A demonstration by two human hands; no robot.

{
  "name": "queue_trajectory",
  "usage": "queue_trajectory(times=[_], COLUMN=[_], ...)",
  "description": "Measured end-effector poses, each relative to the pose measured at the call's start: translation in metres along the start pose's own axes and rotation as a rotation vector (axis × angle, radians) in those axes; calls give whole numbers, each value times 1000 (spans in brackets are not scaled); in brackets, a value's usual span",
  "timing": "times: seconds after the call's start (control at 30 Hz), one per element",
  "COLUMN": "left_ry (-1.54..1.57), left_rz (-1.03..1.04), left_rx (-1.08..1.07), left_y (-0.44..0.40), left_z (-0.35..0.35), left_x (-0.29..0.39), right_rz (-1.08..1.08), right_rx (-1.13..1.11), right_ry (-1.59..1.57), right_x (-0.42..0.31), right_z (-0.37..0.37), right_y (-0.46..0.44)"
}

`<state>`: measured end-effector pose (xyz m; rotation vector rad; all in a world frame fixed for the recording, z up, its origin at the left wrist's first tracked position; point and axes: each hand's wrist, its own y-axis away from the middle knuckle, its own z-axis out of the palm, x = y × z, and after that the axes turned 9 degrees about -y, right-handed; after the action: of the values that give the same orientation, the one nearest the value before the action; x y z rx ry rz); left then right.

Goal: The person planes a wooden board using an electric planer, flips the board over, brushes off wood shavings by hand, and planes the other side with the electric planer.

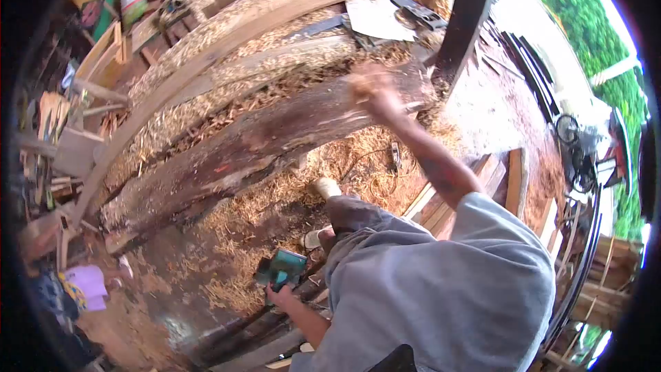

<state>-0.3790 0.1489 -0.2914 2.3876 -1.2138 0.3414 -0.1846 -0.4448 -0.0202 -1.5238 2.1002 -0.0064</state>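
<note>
My left hand point(279, 295) is closed on the handle of a teal power planer point(288, 266), held low over the shaving-strewn floor. My right arm stretches out to the far end of a long, rough timber point(255, 134). Over that end, my right hand point(372, 88) is smeared by motion, so its fingers do not show clearly. Pale wood shavings are close around it, but whether it grips any cannot be made out. Near the right hand a dark square post point(465, 27) rises.
A long, pale curved plank point(268, 17) runs behind the timber. A white sheet point(377, 16) lies near the post. Cut boards point(516, 182) and a bicycle point(575, 138) are at right. Another person point(76, 289) is at lower left. Scrap wood fills the left side.
</note>
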Motion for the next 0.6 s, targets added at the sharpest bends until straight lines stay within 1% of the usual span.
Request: queue_trajectory(times=[0.03, 0.1, 0.13, 0.17, 0.2, 0.23, 0.3, 0.33, 0.37, 0.4, 0.47, 0.5, 0.57, 0.6], left_ry=[-11, 78, 77, 330, 582, 708, 954, 1143, 1333, 1330, 300, 297, 1198, 1077], left_rz=[28, 163, 182, -55, -300, -428, -712, -809, -902, -906, -151, -165, -688, -644], left_rx=[-1, 0, 1, -61, -120, -163, -198, -183, -166, -153, -156, -141, -191, -216], left_y=[-3, -11, -15, -19, -18, -14, 0, 15, 31, 50, 90, 100, 123, 131], left_z=[-1, 26, 38, 46, 45, 47, 38, 33, 33, 33, 22, 24, 30, 41], left_x=[2, -15, -22, -32, -30, -27, 0, 15, 28, 40, 84, 107, 146, 155], right_rz=[-49, -245, -134, -174, -52, -9, 65, 126, 294, 456, 784, 789, 809, 878], right_rx=[-68, -273, -414, -251, -340, -308, -69, 31, -4, -18, -75, -32, 57, -88], right_ry=[2, 88, -21, 23, -40, -84, -149, -156, 78, 111, 195, 283, 452, 302], right_x=[-42, -66, -85, -64, -45, -17, 76, 132, 167, 233, 366, 375, 388, 362], right_z=[23, 78, 62, 83, 69, 49, 9, -14, -58, -75, -108, -120, -146, -154], right_y=[0, -3, -4, 0, -4, -2, 19, 33, 42, 60, 96, 107, 129, 131])
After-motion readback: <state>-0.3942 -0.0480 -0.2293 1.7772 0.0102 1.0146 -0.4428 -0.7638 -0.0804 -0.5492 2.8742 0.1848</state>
